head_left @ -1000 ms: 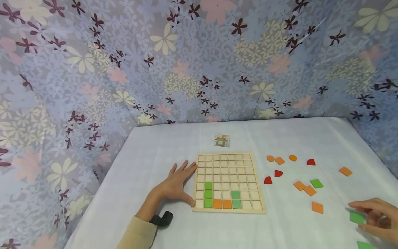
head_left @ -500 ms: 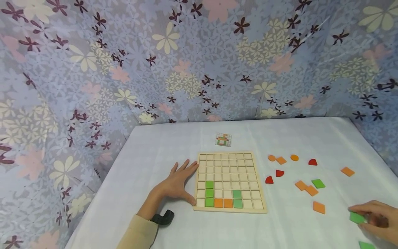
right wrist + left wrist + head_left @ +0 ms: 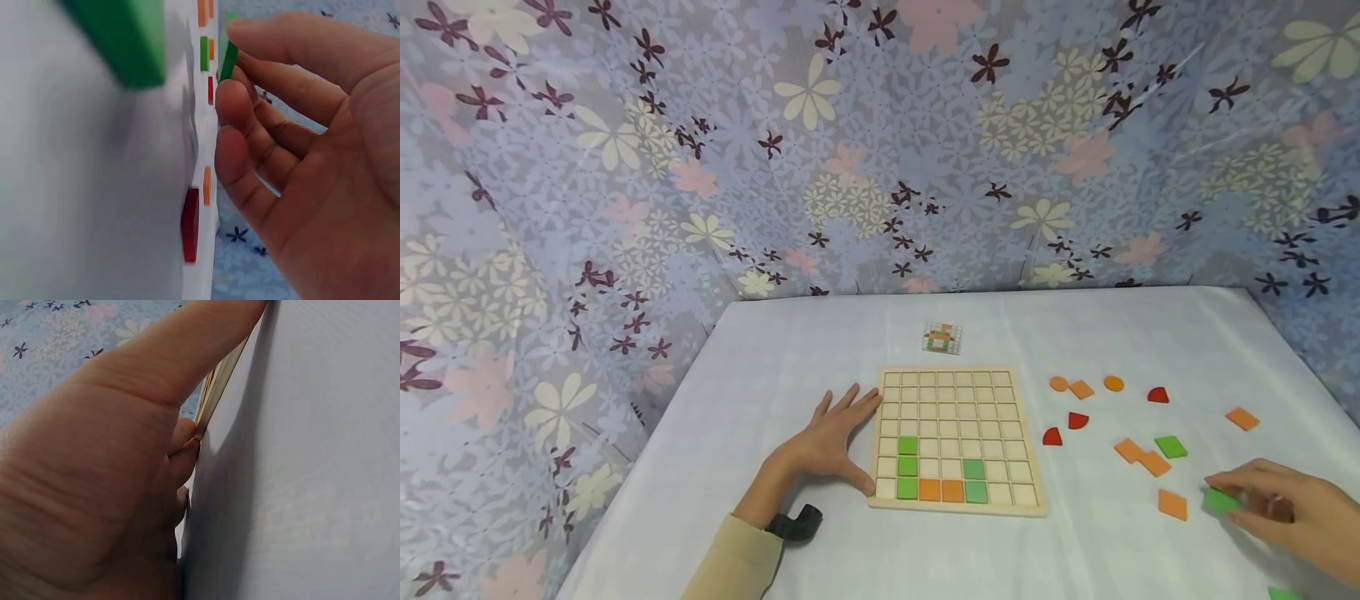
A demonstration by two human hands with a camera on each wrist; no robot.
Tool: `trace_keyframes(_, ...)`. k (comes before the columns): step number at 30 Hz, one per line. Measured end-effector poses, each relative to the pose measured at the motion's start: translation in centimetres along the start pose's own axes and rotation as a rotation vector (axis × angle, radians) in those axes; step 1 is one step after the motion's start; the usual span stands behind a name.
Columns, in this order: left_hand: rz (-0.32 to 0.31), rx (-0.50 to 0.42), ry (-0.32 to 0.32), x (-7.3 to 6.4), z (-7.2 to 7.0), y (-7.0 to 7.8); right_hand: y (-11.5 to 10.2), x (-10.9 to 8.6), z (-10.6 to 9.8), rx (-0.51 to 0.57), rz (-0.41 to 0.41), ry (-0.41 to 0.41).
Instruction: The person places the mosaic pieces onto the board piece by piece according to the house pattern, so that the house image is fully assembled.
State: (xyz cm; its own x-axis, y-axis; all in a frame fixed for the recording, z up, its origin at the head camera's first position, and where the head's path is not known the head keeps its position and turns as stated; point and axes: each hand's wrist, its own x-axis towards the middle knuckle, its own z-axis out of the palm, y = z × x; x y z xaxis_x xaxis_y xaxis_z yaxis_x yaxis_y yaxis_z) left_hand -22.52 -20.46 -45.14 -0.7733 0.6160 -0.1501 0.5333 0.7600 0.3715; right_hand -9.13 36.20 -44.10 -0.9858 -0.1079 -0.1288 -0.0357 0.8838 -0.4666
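A wooden grid board (image 3: pixel 958 510) lies flat on the white table, with green and orange square tiles set in its lower cells. My left hand (image 3: pixel 829 442) rests along the board's left side, fingers spread, thumb and fingertips at the frame. In the left wrist view, fingertips (image 3: pixel 182 434) meet the board's edge. At the right, my right hand (image 3: pixel 1288 508) pinches a green tile (image 3: pixel 1222 500) between thumb and fingers. That green tile (image 3: pixel 229 55) also shows at the fingertips in the right wrist view, off the table.
Right of the board lie loose pieces: orange squares (image 3: pixel 1172 504), a green square (image 3: pixel 1171 447), orange discs (image 3: pixel 1114 383) and red quarter-circles (image 3: pixel 1052 437). Another green tile (image 3: pixel 1283 594) lies at the bottom edge. A small pattern card (image 3: pixel 942 337) lies beyond the board.
My right hand has taken hold of the green tile and moved left and slightly up with it, uncovering a bit more table. My left hand stays at the board.
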Motion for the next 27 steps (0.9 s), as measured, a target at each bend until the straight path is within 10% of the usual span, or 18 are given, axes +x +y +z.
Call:
trace_keyframes(11,-0.008,0.004,-0.011,0.0,0.0,0.2,-2.1,3.5,-0.8,0.207,-0.217,0.001)
trace_keyframes(27,0.004,0.004,-0.002,0.0,0.0,0.0,-6.8,7.9,-0.3,0.34,-0.256,-0.126)
